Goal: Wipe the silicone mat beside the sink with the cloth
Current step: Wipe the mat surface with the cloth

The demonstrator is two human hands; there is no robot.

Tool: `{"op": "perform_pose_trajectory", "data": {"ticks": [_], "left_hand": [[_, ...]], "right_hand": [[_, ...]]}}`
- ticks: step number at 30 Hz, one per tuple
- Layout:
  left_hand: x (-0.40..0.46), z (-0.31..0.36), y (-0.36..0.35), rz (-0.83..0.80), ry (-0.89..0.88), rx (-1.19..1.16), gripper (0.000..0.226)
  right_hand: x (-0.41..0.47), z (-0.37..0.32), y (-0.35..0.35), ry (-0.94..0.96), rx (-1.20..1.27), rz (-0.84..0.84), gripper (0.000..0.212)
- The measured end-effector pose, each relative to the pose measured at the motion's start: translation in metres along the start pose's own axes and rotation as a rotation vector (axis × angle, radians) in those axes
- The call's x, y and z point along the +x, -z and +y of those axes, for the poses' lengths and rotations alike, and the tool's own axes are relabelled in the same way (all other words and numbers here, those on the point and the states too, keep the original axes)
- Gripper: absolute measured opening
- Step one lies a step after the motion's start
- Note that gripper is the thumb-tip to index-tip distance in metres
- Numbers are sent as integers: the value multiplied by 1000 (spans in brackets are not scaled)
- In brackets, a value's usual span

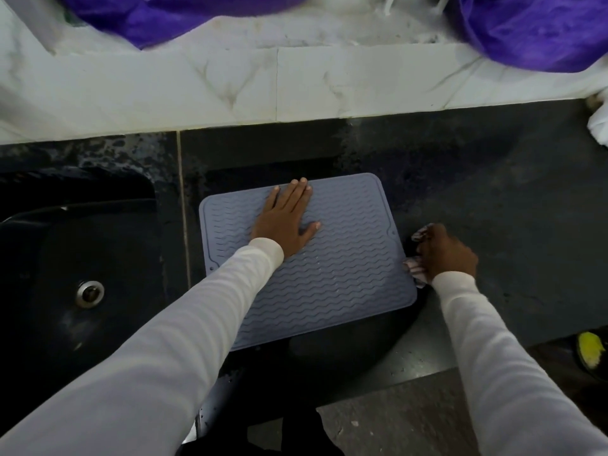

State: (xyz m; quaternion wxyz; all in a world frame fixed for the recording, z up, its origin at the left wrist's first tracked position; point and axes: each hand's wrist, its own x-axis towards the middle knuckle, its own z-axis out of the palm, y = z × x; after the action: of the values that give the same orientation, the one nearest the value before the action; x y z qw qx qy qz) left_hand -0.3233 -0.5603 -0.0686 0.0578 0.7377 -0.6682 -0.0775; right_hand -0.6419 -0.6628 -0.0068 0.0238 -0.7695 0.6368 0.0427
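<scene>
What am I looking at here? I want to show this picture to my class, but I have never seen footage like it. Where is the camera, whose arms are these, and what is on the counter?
There is no machine here. A person wears a wide-angle camera on the head, so you look forward and down along their own two arms in white sleeves.

The left hand lies flat, fingers straight, on a grey-blue silicone mat with a wavy ribbed pattern. The mat sits on a dark counter. Left of it is a dark sink with a metal drain.

The right hand has a grip on a bunched cloth at the mat's right edge, beside the mat rather than over its middle.

Behind the counter runs a pale marble ledge with blurred purple fabric on it.
</scene>
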Motion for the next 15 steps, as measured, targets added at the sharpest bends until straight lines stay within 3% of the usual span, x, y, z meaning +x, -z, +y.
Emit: {"op": "perform_pose_trajectory", "data": {"ticks": [3,8,11,15], "left_hand": [[1,0,2,-6,-3,8,79],[-1,1,2,2,-3,2,79],[0,0,1,-12,-13,52,78],[-1,-1,3,-6,-23,-10,77]], "right_hand": [[-9,-2,10,-5,107,112,31],[-50,-102,14,250,320,16,28],[-80,-165,-12,454,237,10,39],[-81,-165,-30,485,247,60,33]]}}
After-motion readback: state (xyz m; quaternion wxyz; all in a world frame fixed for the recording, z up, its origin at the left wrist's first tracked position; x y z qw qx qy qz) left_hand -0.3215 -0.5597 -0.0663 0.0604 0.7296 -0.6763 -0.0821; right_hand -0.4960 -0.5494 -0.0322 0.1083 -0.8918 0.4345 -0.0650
